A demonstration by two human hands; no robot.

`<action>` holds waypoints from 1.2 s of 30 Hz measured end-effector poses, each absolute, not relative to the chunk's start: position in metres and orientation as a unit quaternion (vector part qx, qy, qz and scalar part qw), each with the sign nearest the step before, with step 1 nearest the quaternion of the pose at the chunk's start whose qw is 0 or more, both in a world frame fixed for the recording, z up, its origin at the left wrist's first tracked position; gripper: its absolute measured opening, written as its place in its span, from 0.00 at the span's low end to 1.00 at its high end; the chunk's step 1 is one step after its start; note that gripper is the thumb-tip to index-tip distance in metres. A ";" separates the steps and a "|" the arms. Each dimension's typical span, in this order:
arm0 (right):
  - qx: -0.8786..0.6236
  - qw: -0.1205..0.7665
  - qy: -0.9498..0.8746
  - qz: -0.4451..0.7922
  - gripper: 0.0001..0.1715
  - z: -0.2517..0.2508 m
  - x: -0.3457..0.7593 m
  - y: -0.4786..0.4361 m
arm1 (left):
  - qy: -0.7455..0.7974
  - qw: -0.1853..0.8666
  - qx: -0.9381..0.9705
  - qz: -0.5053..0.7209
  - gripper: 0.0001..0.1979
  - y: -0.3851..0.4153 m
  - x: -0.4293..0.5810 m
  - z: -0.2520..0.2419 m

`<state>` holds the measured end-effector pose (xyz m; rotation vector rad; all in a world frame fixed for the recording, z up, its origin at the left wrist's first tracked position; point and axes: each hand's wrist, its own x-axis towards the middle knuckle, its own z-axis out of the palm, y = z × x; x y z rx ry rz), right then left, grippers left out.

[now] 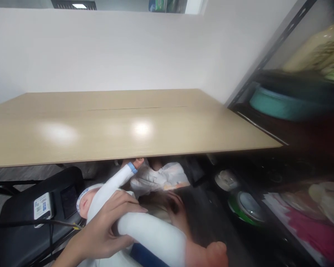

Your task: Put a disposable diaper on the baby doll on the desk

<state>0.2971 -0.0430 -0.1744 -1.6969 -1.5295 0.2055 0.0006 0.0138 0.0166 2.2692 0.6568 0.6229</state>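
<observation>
A baby doll (153, 226) in white clothes with blue cuffs lies across my lap, tilted, its capped head (85, 202) to the left and a bare foot at lower right. My left hand (114, 222) is closed around the doll's white-clothed body near the top of a leg. One doll arm stretches up toward the table edge. Behind the doll's leg is my right hand (176, 209), its fingers curled but smeared by motion; what it holds, if anything, is unclear. Just beyond it lies a crumpled white plastic bag (161, 178), partly under the table.
A wooden table (128, 126) spans the front. At left, a black chair (64, 181) carries a white labelled device (43, 207) and a cable. Shelving at right holds a teal basin (281, 104), a green-rimmed round container (246, 207) and pink cloth (311, 230).
</observation>
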 end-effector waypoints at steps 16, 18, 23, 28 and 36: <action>-0.573 0.199 -0.781 0.148 0.21 -0.104 0.287 0.014 | 0.231 0.324 0.891 0.219 0.30 0.007 0.009 0.022; -0.561 0.164 -0.786 0.198 0.19 -0.103 0.291 0.015 | 0.226 0.320 0.898 0.202 0.28 0.004 0.016 0.022; -0.545 0.277 -0.750 0.252 0.16 -0.087 0.298 -0.003 | 0.203 0.275 0.927 0.151 0.25 -0.008 0.041 0.019; -0.540 0.340 -0.646 0.418 0.22 -0.048 0.283 -0.028 | 0.146 0.145 0.964 0.166 0.23 -0.024 0.062 0.002; -0.489 0.211 -0.578 0.619 0.29 -0.007 0.258 -0.020 | 0.176 0.281 0.943 -0.034 0.10 -0.047 0.084 -0.008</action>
